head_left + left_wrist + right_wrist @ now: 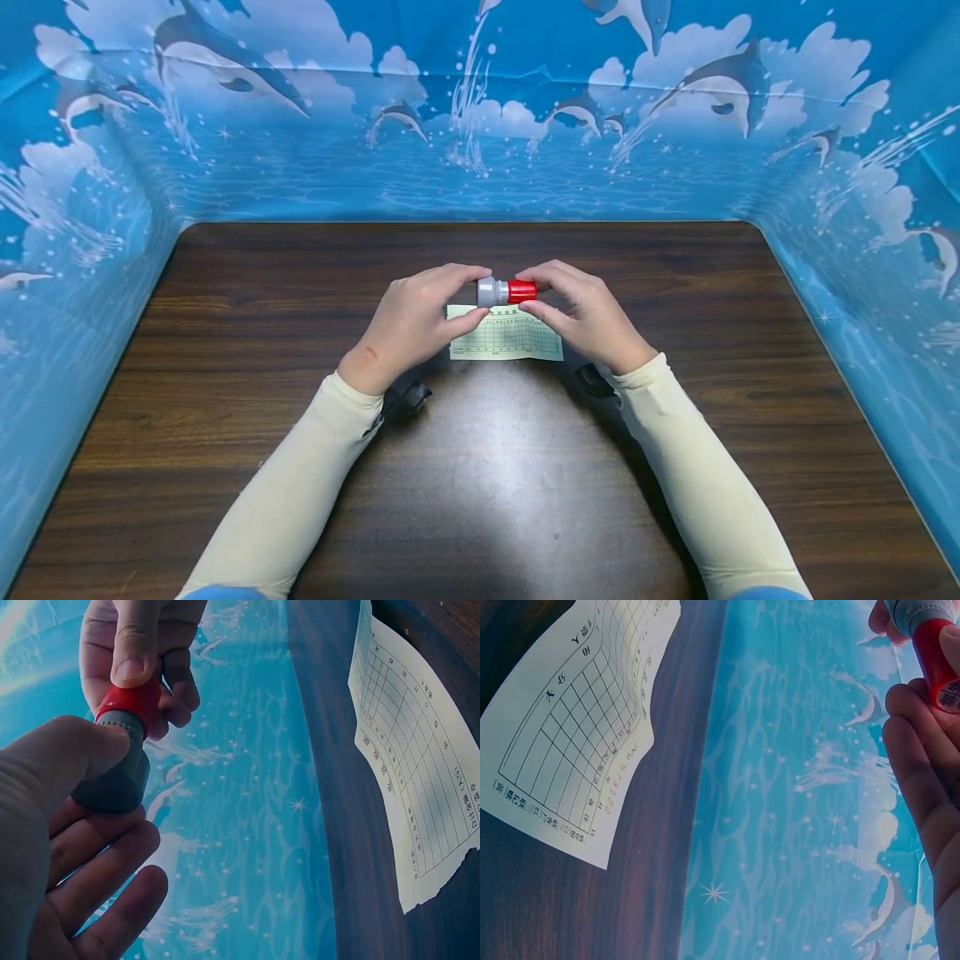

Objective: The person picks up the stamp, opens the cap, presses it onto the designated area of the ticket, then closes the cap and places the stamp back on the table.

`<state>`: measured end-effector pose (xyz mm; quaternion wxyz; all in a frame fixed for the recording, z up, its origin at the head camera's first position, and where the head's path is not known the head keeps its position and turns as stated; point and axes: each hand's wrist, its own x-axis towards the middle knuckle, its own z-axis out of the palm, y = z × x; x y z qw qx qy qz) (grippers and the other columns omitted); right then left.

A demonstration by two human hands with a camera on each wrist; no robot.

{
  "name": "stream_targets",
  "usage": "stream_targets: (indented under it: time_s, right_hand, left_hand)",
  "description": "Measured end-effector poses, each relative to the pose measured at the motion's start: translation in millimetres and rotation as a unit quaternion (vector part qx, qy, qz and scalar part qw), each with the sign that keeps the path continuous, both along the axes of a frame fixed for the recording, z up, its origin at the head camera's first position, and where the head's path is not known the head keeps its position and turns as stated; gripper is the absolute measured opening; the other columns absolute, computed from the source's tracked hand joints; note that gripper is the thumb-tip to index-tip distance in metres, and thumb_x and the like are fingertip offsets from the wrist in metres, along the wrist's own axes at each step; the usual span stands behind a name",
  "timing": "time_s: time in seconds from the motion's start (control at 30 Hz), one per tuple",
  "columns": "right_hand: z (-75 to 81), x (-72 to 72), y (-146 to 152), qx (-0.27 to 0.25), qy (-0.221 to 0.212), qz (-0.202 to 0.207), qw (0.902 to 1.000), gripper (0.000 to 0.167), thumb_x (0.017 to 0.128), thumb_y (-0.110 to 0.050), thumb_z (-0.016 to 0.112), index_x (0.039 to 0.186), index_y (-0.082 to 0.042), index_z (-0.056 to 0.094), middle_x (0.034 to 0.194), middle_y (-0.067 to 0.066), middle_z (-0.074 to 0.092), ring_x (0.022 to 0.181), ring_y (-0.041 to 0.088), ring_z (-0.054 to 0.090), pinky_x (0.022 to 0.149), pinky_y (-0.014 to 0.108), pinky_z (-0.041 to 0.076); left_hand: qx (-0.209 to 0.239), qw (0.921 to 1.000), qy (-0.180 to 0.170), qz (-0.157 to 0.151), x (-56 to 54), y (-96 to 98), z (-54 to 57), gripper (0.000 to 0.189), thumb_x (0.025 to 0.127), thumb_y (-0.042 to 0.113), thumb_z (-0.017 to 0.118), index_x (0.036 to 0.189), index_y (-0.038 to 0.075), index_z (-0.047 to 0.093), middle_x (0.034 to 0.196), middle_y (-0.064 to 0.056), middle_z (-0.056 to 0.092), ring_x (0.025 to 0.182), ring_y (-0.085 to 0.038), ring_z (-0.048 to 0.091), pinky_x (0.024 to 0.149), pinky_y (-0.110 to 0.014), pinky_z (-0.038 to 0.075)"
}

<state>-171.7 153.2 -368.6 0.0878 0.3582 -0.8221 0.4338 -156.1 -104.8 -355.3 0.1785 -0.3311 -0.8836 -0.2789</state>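
Observation:
Over the middle of the table, both hands hold a small stamp point(491, 292) level between them. Its grey end is pinched between the thumb and fingers of my left hand point(416, 312). My right hand point(592, 317) grips the red end point(522, 291) the same way. A ribbed collar shows between the two parts in the left wrist view, above the wide dark-looking grey end point(116, 784). On the red end's tip, the right wrist view shows a round label point(950, 696) with characters. Just below the stamp lies a pale green printed slip point(506, 337).
The slip has a ruled grid, and its edge curls up from the dark wooden table point(262, 350). A blue dolphin-print curtain point(480, 125) encloses the table's back and sides. Dark wrist cameras point(408, 393) sit under both wrists, near the tabletop.

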Motion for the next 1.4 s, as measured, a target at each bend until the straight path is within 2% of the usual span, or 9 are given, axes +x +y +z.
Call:
stream_targets:
  time_s: [0.13, 0.27, 0.53, 0.77, 0.97, 1.2, 1.4]
  right_hand:
    - [0.4, 0.7, -0.3, 0.001, 0.005, -0.001, 1.0000, 0.036, 0.090, -0.008, 0.081, 0.124, -0.005, 0.070, 0.116, 0.002, 0.070, 0.103, 0.015, 0.067, 0.092, 0.044, 0.058]
    - [1.1, 1.8, 0.2, 0.005, 0.012, -0.012, 0.9998, 0.037, 0.089, -0.009, 0.083, 0.123, -0.006, 0.071, 0.114, 0.002, 0.071, 0.101, 0.014, 0.068, 0.091, 0.043, 0.059]
    - [-0.2, 1.4, -0.4, 0.014, 0.013, -0.010, 0.9998, 0.036, 0.089, -0.009, 0.082, 0.123, -0.006, 0.070, 0.116, 0.002, 0.070, 0.104, 0.014, 0.068, 0.094, 0.038, 0.058]
    - [0.4, 2.6, -0.8, 0.004, 0.025, -0.016, 0.9995, 0.038, 0.087, -0.008, 0.084, 0.122, -0.005, 0.071, 0.115, 0.003, 0.071, 0.102, 0.016, 0.069, 0.092, 0.042, 0.058]
    - [-0.2, 1.5, -1.5, 0.013, 0.026, -0.014, 0.9995, 0.038, 0.088, -0.008, 0.083, 0.124, -0.005, 0.071, 0.117, 0.004, 0.071, 0.105, 0.016, 0.068, 0.095, 0.038, 0.057]
    - [-1.2, 1.9, -0.9, 0.013, 0.035, -0.023, 0.9990, 0.039, 0.087, -0.009, 0.084, 0.123, -0.005, 0.071, 0.116, 0.003, 0.072, 0.104, 0.015, 0.068, 0.094, 0.039, 0.057]
    - [-2.5, 1.0, -1.5, 0.013, 0.028, -0.017, 0.9994, 0.038, 0.088, -0.008, 0.083, 0.124, -0.005, 0.071, 0.117, 0.004, 0.072, 0.104, 0.016, 0.067, 0.094, 0.041, 0.057]
  left_hand:
    - [-0.001, 1.0000, 0.001, 0.003, -0.1, -0.3, 0.3, 0.044, 0.089, 0.026, 0.085, 0.126, 0.007, 0.071, 0.115, -0.006, 0.075, 0.093, -0.017, 0.071, 0.078, -0.036, 0.060]
    - [0.001, 1.0000, 0.001, 0.007, -0.1, 0.5, -0.8, 0.046, 0.084, 0.030, 0.089, 0.121, 0.007, 0.072, 0.111, -0.006, 0.075, 0.086, -0.016, 0.070, 0.077, -0.035, 0.060]
    - [0.001, 1.0000, -0.003, 0.002, 0.2, 0.3, -0.5, 0.045, 0.089, 0.021, 0.084, 0.129, 0.007, 0.070, 0.120, -0.007, 0.074, 0.097, -0.018, 0.073, 0.082, -0.037, 0.061]
    - [0.003, 0.9999, 0.000, 0.010, -0.2, 0.2, -1.5, 0.046, 0.085, 0.029, 0.088, 0.122, 0.008, 0.070, 0.113, -0.005, 0.074, 0.081, -0.015, 0.067, 0.071, -0.033, 0.059]
    - [0.002, 1.0000, 0.002, 0.003, 0.3, -0.5, -1.5, 0.046, 0.088, 0.021, 0.085, 0.128, 0.007, 0.069, 0.121, -0.007, 0.073, 0.098, -0.017, 0.072, 0.081, -0.036, 0.061]
    - [0.002, 1.0000, 0.003, 0.009, 0.0, 0.0, -1.1, 0.046, 0.085, 0.027, 0.088, 0.123, 0.007, 0.070, 0.115, -0.006, 0.074, 0.087, -0.016, 0.069, 0.073, -0.034, 0.059]
    - [0.001, 1.0000, -0.004, 0.008, 0.3, -0.2, -0.5, 0.046, 0.088, 0.021, 0.085, 0.128, 0.007, 0.069, 0.121, -0.008, 0.073, 0.097, -0.018, 0.072, 0.081, -0.037, 0.061]
